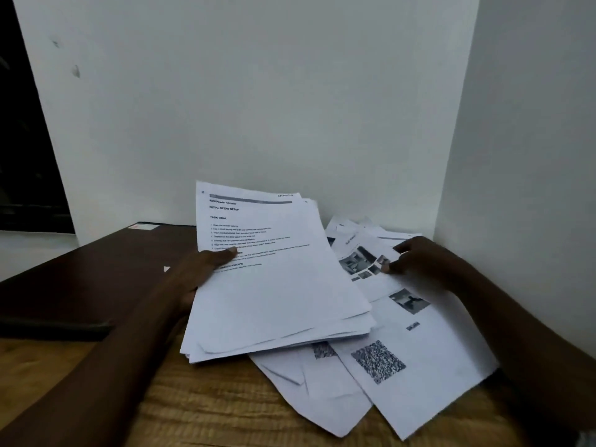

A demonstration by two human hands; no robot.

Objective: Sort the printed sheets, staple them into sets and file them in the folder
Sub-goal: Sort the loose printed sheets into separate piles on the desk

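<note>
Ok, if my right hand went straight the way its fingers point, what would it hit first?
Probably the right edge of the paper stack gripped by your left hand; the right hand points leftward, low over the loose sheets. Depth is unclear.

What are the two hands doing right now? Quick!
Left hand: holds the stack of sheets, thumb on top.
Right hand: touches a loose photo sheet; whether it grips cannot be told.

Stack of sheets (274, 285) up front at centre, overlapping the loose sheets (419, 366) spread right on the surface (209, 414); folder (96, 269) lies left, wall (290, 91) behind.
</note>
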